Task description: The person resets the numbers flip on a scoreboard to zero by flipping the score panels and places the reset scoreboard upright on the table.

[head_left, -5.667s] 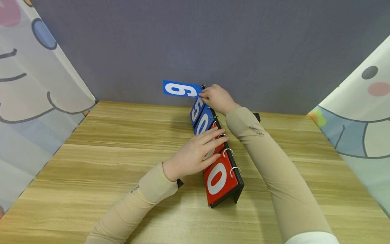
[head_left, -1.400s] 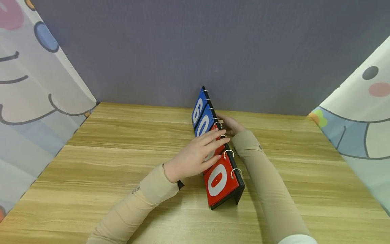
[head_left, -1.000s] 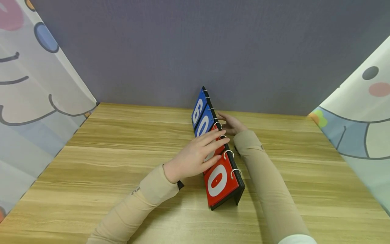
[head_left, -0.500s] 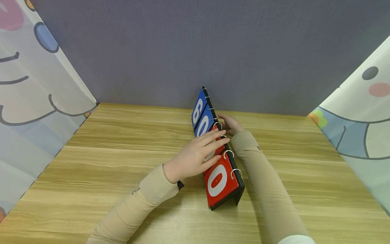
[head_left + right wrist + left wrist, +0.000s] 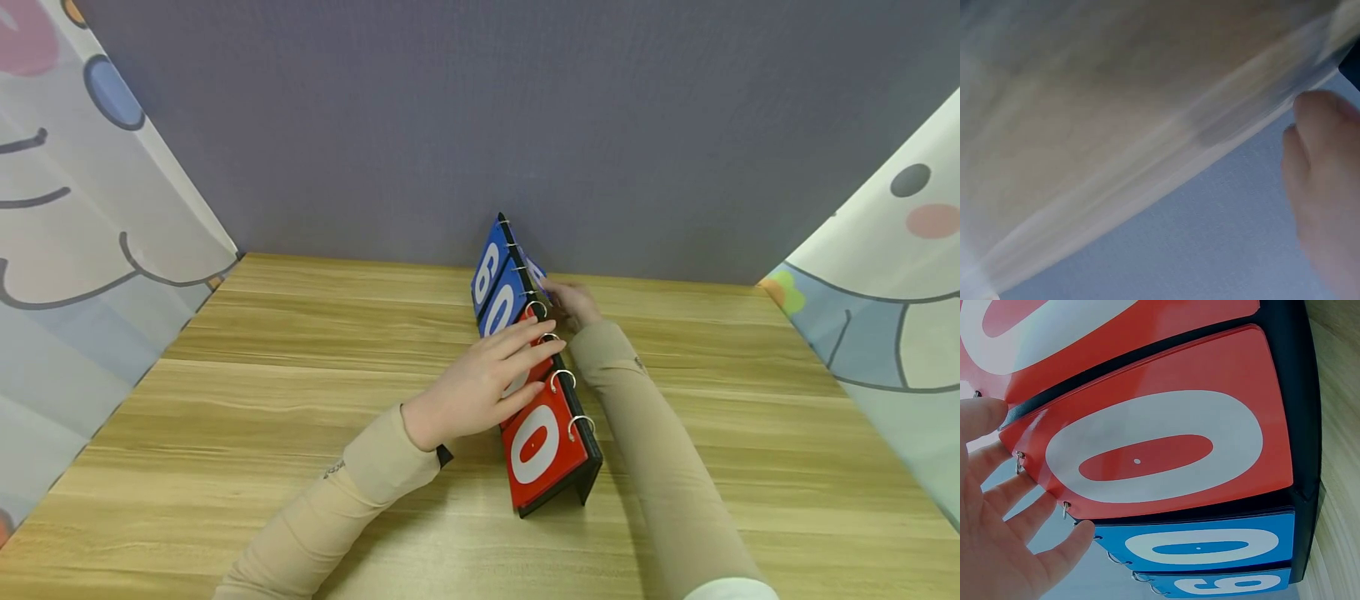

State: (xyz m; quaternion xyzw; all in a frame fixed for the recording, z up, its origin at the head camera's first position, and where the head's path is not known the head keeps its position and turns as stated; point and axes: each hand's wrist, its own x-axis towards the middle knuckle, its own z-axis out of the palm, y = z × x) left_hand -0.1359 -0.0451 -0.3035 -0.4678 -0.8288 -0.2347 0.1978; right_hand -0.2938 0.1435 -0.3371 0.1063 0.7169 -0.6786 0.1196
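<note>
A black tent-shaped flip scoreboard (image 5: 592,460) stands on the wooden table, with ringed number cards along its ridge. Its near red card (image 5: 566,454) reads 0, a blue card (image 5: 517,285) reads 0 and the far blue card (image 5: 496,240) reads 6. My left hand (image 5: 476,385) lies with spread, straight fingers over the second red card (image 5: 1235,431), fingertips at the ridge rings. Behind the board, my right hand (image 5: 576,308) pinches the lower edge of a lifted blue number card (image 5: 535,268). The right wrist view is blurred and shows the curled fingers (image 5: 1319,125) only.
A grey partition (image 5: 480,125) rises along the table's back edge, close to the board's far end. Cartoon-printed curtains (image 5: 112,208) flank the left and right sides. Bare wooden table (image 5: 300,333) surface shows on both sides of the board.
Earlier, my right hand flipped a blue card over the far end, changing 5 to 6. It then went down behind the board, where a blue card has now swung out. The left hand stays put.
</note>
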